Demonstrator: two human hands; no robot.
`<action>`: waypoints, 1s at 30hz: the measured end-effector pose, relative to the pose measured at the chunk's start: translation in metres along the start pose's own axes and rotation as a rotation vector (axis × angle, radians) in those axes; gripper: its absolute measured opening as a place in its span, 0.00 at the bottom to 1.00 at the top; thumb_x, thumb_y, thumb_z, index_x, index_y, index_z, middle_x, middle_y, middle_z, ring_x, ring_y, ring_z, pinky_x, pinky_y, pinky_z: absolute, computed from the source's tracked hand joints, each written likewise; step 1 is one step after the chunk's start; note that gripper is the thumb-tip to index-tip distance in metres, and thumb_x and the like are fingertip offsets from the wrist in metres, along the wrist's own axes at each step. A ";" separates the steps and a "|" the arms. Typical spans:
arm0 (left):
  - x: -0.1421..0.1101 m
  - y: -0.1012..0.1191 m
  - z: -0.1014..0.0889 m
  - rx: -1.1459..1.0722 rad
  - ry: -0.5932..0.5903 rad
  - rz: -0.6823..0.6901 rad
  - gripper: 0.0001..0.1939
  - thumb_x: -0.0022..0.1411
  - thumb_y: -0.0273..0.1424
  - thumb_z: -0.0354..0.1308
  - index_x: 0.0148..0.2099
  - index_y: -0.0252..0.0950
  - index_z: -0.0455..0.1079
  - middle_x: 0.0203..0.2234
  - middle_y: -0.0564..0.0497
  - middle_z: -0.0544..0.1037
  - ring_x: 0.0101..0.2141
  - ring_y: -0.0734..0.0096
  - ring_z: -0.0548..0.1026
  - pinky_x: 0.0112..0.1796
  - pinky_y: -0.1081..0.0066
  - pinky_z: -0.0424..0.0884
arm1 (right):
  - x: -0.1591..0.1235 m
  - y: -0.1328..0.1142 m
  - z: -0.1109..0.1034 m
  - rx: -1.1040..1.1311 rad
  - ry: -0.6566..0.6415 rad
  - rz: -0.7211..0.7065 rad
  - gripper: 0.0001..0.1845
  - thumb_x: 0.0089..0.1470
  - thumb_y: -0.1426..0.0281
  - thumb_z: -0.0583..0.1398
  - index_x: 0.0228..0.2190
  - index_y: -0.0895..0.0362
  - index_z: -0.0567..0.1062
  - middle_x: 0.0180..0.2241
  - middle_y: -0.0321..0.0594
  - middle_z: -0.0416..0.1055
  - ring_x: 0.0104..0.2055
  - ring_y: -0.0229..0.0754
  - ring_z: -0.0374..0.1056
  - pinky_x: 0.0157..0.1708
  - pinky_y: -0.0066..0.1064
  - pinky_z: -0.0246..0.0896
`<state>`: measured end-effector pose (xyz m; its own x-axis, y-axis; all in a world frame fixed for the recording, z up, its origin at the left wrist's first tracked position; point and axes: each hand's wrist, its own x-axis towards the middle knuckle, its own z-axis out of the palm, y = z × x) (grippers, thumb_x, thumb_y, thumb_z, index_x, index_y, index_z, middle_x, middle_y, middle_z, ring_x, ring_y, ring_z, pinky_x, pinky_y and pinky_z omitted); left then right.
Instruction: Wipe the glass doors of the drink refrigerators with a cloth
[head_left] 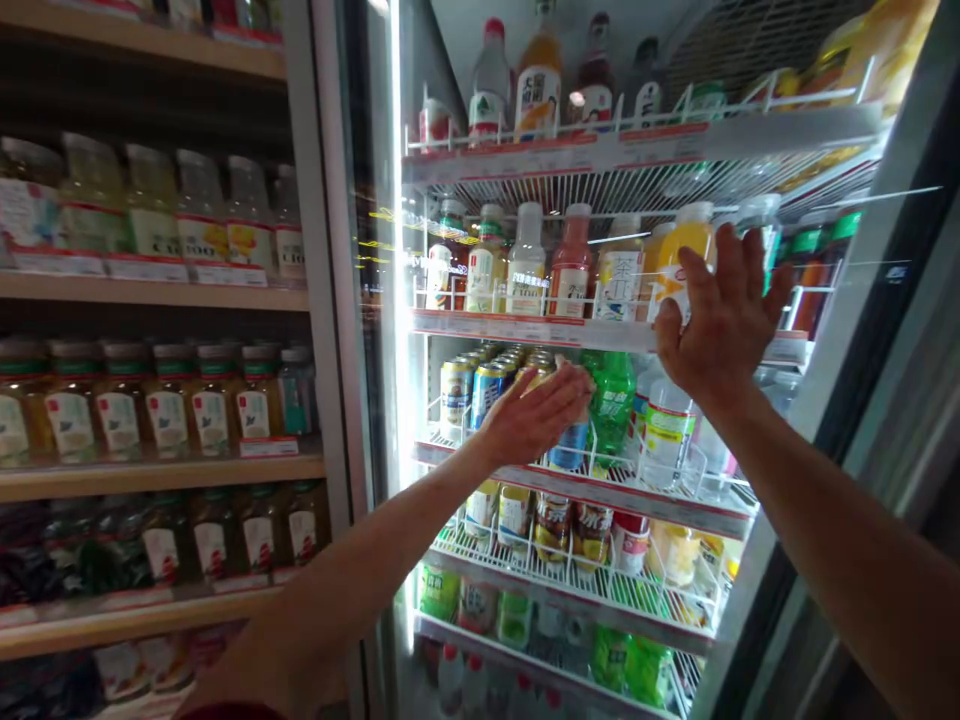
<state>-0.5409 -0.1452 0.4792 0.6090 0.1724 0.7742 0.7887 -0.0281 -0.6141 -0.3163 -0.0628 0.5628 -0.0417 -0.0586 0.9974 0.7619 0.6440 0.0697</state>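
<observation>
My left hand (536, 415) is stretched out flat, its fingers straight and close together, in front of the shelf with cans and a green bottle (613, 395). A pale patch shows by its fingertips; I cannot tell whether it is a reflection or a thin cloth. Higher and to the right, my right hand (724, 310) is raised with fingers spread, in front of a bottle of orange drink (686, 245). Streaks of reflected light suggest a glass door between the hands and the drinks. Whether either palm touches the glass is unclear.
Behind the hands, a lit drinks fridge has white wire shelves (645, 140) with bottles and cans. A bright light strip (401, 350) runs up its left side. Further left, wooden shelves (150, 478) hold rows of jars (120, 410). A dark frame edges the right side.
</observation>
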 end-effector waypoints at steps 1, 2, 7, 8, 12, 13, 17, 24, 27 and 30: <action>0.002 -0.002 -0.001 -0.017 -0.014 0.016 0.22 0.62 0.33 0.44 0.59 0.42 0.57 0.58 0.52 0.62 0.61 0.71 0.51 0.62 0.60 0.37 | 0.000 -0.001 -0.002 0.001 -0.006 0.006 0.28 0.52 0.62 0.51 0.55 0.54 0.61 0.62 0.47 0.50 0.65 0.52 0.41 0.59 0.56 0.34; 0.004 -0.008 -0.002 -0.015 0.016 -0.079 0.23 0.62 0.33 0.44 0.59 0.42 0.56 0.58 0.51 0.61 0.61 0.69 0.51 0.62 0.58 0.36 | 0.000 -0.002 -0.004 0.005 -0.021 0.014 0.28 0.53 0.63 0.51 0.55 0.54 0.61 0.62 0.47 0.49 0.65 0.52 0.41 0.59 0.56 0.34; 0.018 -0.019 -0.002 0.083 0.223 -0.571 0.23 0.63 0.31 0.42 0.60 0.35 0.55 0.60 0.44 0.56 0.62 0.64 0.46 0.61 0.54 0.38 | 0.000 -0.006 -0.012 0.038 -0.116 0.049 0.27 0.54 0.65 0.48 0.57 0.45 0.56 0.63 0.38 0.46 0.65 0.55 0.38 0.57 0.64 0.32; 0.021 -0.011 -0.001 0.073 0.164 -0.415 0.23 0.63 0.31 0.42 0.60 0.36 0.55 0.60 0.46 0.57 0.63 0.66 0.46 0.62 0.56 0.39 | 0.001 -0.006 -0.012 0.036 -0.111 0.049 0.27 0.54 0.65 0.48 0.56 0.46 0.57 0.63 0.39 0.46 0.65 0.55 0.38 0.57 0.64 0.32; 0.025 0.005 0.001 -0.009 -0.033 0.114 0.22 0.63 0.32 0.43 0.59 0.41 0.56 0.58 0.54 0.61 0.62 0.73 0.45 0.62 0.62 0.36 | 0.001 -0.004 -0.007 0.001 -0.057 0.026 0.26 0.53 0.65 0.50 0.54 0.55 0.62 0.62 0.47 0.50 0.64 0.54 0.42 0.57 0.61 0.37; 0.025 -0.002 0.001 -0.006 -0.012 0.037 0.22 0.63 0.32 0.43 0.59 0.40 0.56 0.59 0.53 0.60 0.62 0.72 0.46 0.62 0.61 0.34 | 0.001 -0.003 -0.006 -0.009 -0.051 0.022 0.26 0.53 0.65 0.50 0.54 0.55 0.62 0.61 0.47 0.51 0.64 0.54 0.42 0.57 0.61 0.38; 0.029 -0.035 0.001 0.054 0.228 -0.613 0.23 0.64 0.32 0.39 0.60 0.31 0.54 0.61 0.45 0.53 0.63 0.64 0.44 0.61 0.54 0.33 | 0.000 -0.001 -0.007 -0.036 -0.049 0.018 0.25 0.54 0.64 0.48 0.54 0.49 0.61 0.62 0.40 0.49 0.65 0.49 0.42 0.59 0.57 0.37; 0.028 -0.005 0.002 -0.047 -0.004 -0.101 0.23 0.62 0.33 0.45 0.60 0.43 0.55 0.58 0.53 0.61 0.62 0.71 0.49 0.62 0.61 0.37 | -0.001 0.001 -0.007 0.012 -0.072 0.009 0.27 0.53 0.65 0.48 0.56 0.47 0.58 0.62 0.39 0.48 0.65 0.52 0.41 0.58 0.60 0.36; 0.023 -0.026 -0.001 0.065 0.203 -0.532 0.24 0.63 0.31 0.42 0.61 0.37 0.54 0.60 0.46 0.58 0.62 0.64 0.49 0.61 0.54 0.36 | 0.001 0.003 -0.002 0.003 -0.025 0.008 0.26 0.52 0.64 0.50 0.54 0.51 0.62 0.62 0.43 0.51 0.64 0.52 0.43 0.58 0.58 0.36; 0.022 -0.017 0.000 0.073 0.219 -0.602 0.24 0.63 0.31 0.42 0.61 0.35 0.53 0.60 0.44 0.56 0.62 0.62 0.47 0.61 0.54 0.38 | 0.000 0.006 0.002 -0.003 0.004 -0.010 0.27 0.52 0.62 0.50 0.53 0.53 0.64 0.61 0.45 0.52 0.64 0.52 0.44 0.59 0.56 0.36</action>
<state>-0.5414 -0.1415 0.5066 0.0707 -0.0680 0.9952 0.9947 0.0796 -0.0652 -0.3135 -0.0576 0.5637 -0.0469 -0.0678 0.9966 0.7633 0.6412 0.0796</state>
